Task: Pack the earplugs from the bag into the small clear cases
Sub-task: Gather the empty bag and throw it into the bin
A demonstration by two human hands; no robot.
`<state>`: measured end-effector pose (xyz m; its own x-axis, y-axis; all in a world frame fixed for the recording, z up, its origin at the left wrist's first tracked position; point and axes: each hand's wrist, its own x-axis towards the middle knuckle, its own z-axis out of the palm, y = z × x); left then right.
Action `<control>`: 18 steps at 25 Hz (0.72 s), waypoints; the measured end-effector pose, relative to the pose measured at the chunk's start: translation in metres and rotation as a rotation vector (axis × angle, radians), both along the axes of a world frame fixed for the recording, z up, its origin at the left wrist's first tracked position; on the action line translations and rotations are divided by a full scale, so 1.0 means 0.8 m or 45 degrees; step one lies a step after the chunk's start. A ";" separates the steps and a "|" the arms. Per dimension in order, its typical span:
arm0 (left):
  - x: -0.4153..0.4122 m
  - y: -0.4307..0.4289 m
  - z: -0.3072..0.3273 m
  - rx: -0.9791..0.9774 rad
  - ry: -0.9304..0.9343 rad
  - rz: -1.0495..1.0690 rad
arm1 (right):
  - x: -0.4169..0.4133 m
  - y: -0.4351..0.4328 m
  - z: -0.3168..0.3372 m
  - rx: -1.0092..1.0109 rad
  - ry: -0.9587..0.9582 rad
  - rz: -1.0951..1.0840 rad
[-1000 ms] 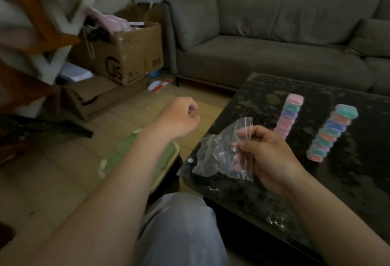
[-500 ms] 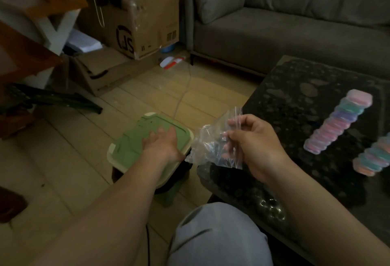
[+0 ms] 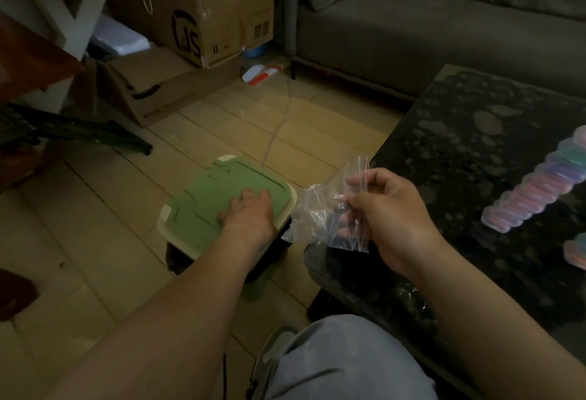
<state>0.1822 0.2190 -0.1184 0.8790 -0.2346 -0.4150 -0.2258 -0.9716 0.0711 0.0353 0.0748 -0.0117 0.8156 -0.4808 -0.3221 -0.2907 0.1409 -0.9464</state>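
Observation:
My right hand (image 3: 390, 218) pinches a crumpled clear plastic bag (image 3: 320, 212) by its top edge, held in the air at the dark table's near left corner. I cannot make out earplugs inside the bag. My left hand (image 3: 249, 209) rests with spread fingers on the green lid of a low bin (image 3: 203, 206) on the floor to the left of the table. A row of small clear cases with coloured contents (image 3: 539, 187) lies on the table at the right edge of view, and the end of a second row (image 3: 575, 252) shows below it.
The dark speckled table (image 3: 459, 152) fills the right side, a grey sofa (image 3: 428, 25) stands behind it. Cardboard boxes (image 3: 206, 19) and a wooden shelf frame sit at the left. A thin cable (image 3: 279, 126) runs across the tiled floor. My knee (image 3: 342, 358) is at the bottom.
My left hand went down from the air onto the green lid. The view turned left and down, so the case rows slid toward the right edge. The bag stays pinched in my right hand.

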 end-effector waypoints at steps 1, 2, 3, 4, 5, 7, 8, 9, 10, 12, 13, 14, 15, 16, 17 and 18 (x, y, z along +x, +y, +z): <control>0.001 -0.001 -0.001 0.000 0.005 -0.003 | 0.000 -0.001 -0.001 0.003 -0.003 -0.002; 0.001 -0.002 -0.001 0.005 0.006 -0.012 | -0.001 -0.002 -0.003 0.005 -0.002 -0.007; 0.002 -0.003 0.000 0.012 0.005 -0.026 | -0.002 -0.003 -0.004 0.005 0.002 -0.012; 0.001 -0.004 0.001 0.018 0.002 -0.043 | -0.002 -0.003 -0.005 0.000 0.009 -0.018; 0.002 -0.004 0.003 0.020 -0.003 -0.062 | -0.003 -0.004 -0.006 -0.008 0.017 -0.022; 0.004 -0.005 0.012 0.015 -0.018 -0.101 | -0.004 -0.005 -0.006 -0.008 0.020 -0.026; 0.007 -0.005 0.020 0.010 -0.025 -0.124 | -0.004 -0.005 -0.006 -0.003 0.020 -0.028; 0.011 -0.005 0.030 0.007 -0.026 -0.148 | -0.004 -0.005 -0.005 -0.002 0.022 -0.029; 0.015 -0.005 0.043 0.005 -0.018 -0.167 | -0.002 -0.004 -0.003 -0.001 0.021 -0.029; 0.024 -0.001 0.069 -0.027 0.024 -0.171 | 0.003 0.000 0.001 0.011 0.019 -0.028; 0.029 0.004 0.082 -0.049 0.051 -0.160 | 0.007 0.004 0.002 0.009 0.020 -0.021; 0.035 0.010 0.094 -0.077 0.072 -0.148 | 0.012 0.009 0.004 0.007 0.027 -0.010; 0.042 0.017 0.106 -0.110 0.084 -0.132 | 0.018 0.014 0.005 -0.001 0.033 0.009; 0.049 0.024 0.116 -0.146 0.090 -0.118 | 0.024 0.019 0.006 -0.005 0.037 0.032; 0.056 0.032 0.127 -0.188 0.085 -0.111 | 0.030 0.025 0.007 0.002 0.038 0.054; 0.063 0.041 0.137 -0.228 0.072 -0.094 | 0.038 0.033 0.008 0.008 0.042 0.074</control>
